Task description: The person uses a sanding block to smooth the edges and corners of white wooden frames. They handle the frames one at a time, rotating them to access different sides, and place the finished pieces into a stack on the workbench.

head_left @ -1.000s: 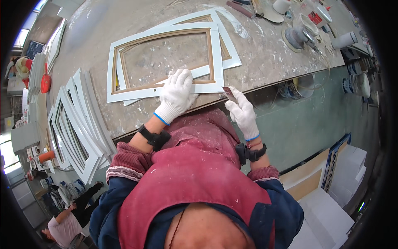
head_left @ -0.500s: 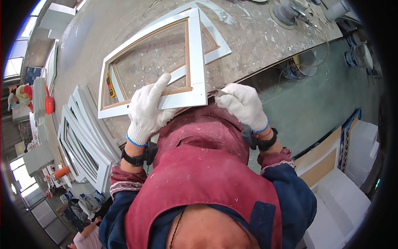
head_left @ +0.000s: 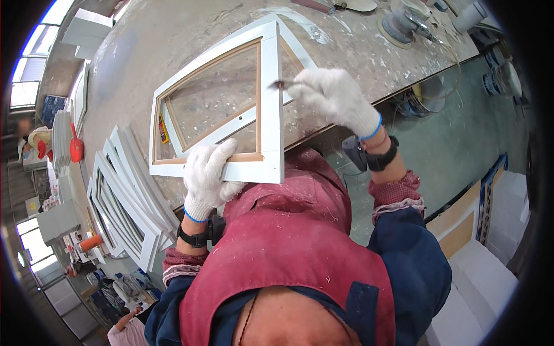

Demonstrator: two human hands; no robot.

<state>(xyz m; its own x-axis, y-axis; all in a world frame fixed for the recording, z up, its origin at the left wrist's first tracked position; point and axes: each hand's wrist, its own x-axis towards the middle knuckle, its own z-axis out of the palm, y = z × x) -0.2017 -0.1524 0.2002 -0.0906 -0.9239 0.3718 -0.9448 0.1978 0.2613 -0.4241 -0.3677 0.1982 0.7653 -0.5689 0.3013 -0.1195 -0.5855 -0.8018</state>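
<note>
My left hand (head_left: 206, 173), in a white knit glove, grips the near rail of a white window-like frame (head_left: 273, 130) with a bare wood inner edge. The frame is tilted over the workbench, its near edge close to my apron. My gloved right hand (head_left: 334, 99) is closed on a small dark flat blade (head_left: 279, 85), held at the frame's right stile; its exact kind is blurred. Beneath lies a second white frame (head_left: 295, 47), partly hidden by the first. A yellow utility knife (head_left: 164, 132) lies on the bench, seen through the opening.
Several white frames (head_left: 124, 199) are stacked at the left. A round sander (head_left: 397, 29) with a hose sits at the far right of the paint-stained workbench (head_left: 352, 57). Buckets (head_left: 424, 95) stand below its edge. White blocks (head_left: 479, 277) are at the lower right.
My right hand has moved away from me, from the frame's near right corner up along its right side, blade still in it. My left hand keeps its grip on the near rail.
</note>
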